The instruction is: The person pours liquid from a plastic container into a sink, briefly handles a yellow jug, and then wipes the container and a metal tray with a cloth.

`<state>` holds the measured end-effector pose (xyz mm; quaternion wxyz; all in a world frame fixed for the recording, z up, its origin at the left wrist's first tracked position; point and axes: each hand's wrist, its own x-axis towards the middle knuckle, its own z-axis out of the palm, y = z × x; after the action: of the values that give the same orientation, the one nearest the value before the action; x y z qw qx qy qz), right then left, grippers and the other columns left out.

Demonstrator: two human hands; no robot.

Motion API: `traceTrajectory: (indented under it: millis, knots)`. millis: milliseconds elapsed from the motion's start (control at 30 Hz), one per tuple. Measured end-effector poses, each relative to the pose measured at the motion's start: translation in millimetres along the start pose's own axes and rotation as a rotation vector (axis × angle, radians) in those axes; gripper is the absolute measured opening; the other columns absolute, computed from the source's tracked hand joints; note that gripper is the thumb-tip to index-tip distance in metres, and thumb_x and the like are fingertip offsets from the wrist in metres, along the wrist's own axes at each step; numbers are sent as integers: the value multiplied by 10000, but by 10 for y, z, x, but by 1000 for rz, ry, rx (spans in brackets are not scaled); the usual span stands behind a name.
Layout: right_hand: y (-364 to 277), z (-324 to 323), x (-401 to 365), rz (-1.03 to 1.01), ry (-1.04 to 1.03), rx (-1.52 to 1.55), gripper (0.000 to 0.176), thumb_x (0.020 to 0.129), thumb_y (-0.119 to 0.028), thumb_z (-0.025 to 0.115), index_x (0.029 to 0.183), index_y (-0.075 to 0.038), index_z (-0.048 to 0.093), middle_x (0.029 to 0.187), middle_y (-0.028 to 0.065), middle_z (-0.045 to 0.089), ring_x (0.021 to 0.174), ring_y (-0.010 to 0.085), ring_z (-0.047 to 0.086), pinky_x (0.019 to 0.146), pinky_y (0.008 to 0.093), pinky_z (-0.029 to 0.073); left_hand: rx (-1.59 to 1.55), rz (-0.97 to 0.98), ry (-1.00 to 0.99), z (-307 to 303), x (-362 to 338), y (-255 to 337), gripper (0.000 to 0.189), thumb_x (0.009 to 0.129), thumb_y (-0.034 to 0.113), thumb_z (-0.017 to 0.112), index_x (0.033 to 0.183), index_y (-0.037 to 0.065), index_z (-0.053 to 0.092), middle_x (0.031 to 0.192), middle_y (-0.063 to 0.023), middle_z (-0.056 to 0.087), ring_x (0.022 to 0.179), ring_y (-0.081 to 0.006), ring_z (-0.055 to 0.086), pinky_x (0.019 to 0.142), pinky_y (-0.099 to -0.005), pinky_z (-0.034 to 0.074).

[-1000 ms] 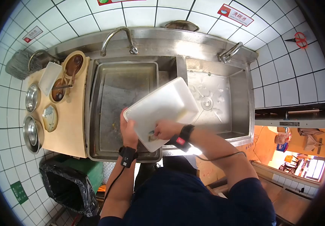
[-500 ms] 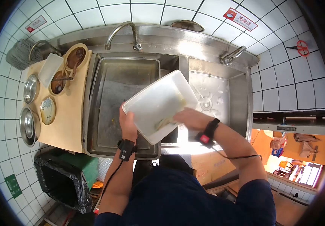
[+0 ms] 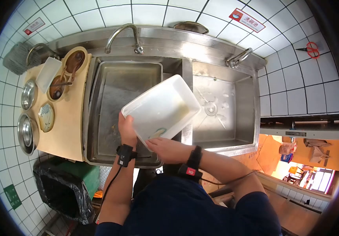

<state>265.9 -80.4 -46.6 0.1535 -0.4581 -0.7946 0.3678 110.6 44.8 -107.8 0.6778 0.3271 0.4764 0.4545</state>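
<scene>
My left hand [image 3: 127, 129] grips the left corner of a white plastic tub [image 3: 159, 105], thumb over the rim. The tub is tilted with its inside towards me, above the divider between the two sinks. A yellowish smear shows inside it on the right. At the tub's near corner, my right hand [image 3: 162, 148] is closed with fingers inside, pressing a pale, green-edged cloth [image 3: 157, 133] against the tub. Most of that cloth is hidden under the fingers.
A big metal tray [image 3: 108, 102] covers the left sink; the right sink [image 3: 216, 133] has a drain. Two bowls with ladles, a white container and steel bowls [image 3: 28, 133] crowd a wooden board [image 3: 69, 133]. Below it stands a lined bin [image 3: 61, 188]. Faucets [image 3: 137, 47] rise behind.
My right hand has moved left and towards me across the tub, carrying the cloth from its right part to the near corner. My left hand keeps its hold; the view has shifted slightly.
</scene>
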Motion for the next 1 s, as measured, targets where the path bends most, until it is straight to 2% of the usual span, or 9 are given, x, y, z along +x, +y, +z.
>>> traceTrajectory:
  millis: [33,67,200,300,467,567,700,800,1000]
  knots:
    - [-21,-124,-11,-30,-21,-1,455,859,-38,554,1298,66,496,1251,271,601,1206,417,579,1041,454,476,13,0,-12,19,-16,41,429,887,72,463,1295,-24,556,1194,-108,639,1054,-207,613,968,-344,483]
    - [-27,-278,-25,91,-151,72,436,895,-44,553,1322,30,515,1250,262,605,1198,427,579,1039,464,475,26,1,-23,34,-21,75,423,890,78,468,1290,-22,559,1195,-108,639,1059,-206,612,973,-345,480]
    - [297,-485,-138,93,-151,163,348,927,-76,576,1267,-4,554,1251,239,610,1169,432,587,1014,478,481,14,14,-12,34,28,24,417,895,90,479,1289,-22,561,1192,-111,638,1067,-203,608,976,-349,476]
    - [288,-718,-136,120,-228,148,312,937,-133,627,1229,-24,614,1269,157,635,1226,350,585,1052,448,479,-13,-28,6,91,10,94,420,894,94,485,1290,-23,561,1186,-109,637,1073,-203,602,972,-352,474]
    - [284,-466,-33,-83,-8,28,228,850,-156,726,1043,-63,647,1025,147,616,1032,358,610,931,443,506,24,-49,36,80,29,68,418,890,104,485,1278,-23,575,1184,-111,641,1054,-206,609,955,-348,480]
    - [119,-323,73,-126,53,-46,265,821,-178,738,1040,-62,645,1016,130,615,1024,343,607,911,440,510,32,-52,56,58,47,8,409,890,107,490,1265,-21,592,1169,-104,648,1036,-204,613,944,-345,484]
    - [145,-270,105,-115,-172,-63,303,832,-212,732,1062,-31,654,1083,141,631,1081,344,607,951,434,509,40,-82,33,24,26,9,407,891,108,496,1263,-20,599,1154,-95,653,1027,-198,613,936,-341,484]
    - [262,-451,-39,-62,-166,138,316,877,-207,709,1104,6,656,1162,160,647,1147,354,605,985,433,505,97,-72,21,-4,37,21,415,893,104,497,1278,-19,593,1158,-91,652,1027,-193,613,937,-337,482]
    - [296,-527,-78,-56,-144,36,287,909,-167,670,1127,18,644,1177,170,654,1149,359,616,976,435,514,31,-67,31,101,36,102,428,881,87,501,1288,-15,585,1159,-88,651,1027,-193,612,937,-338,482]
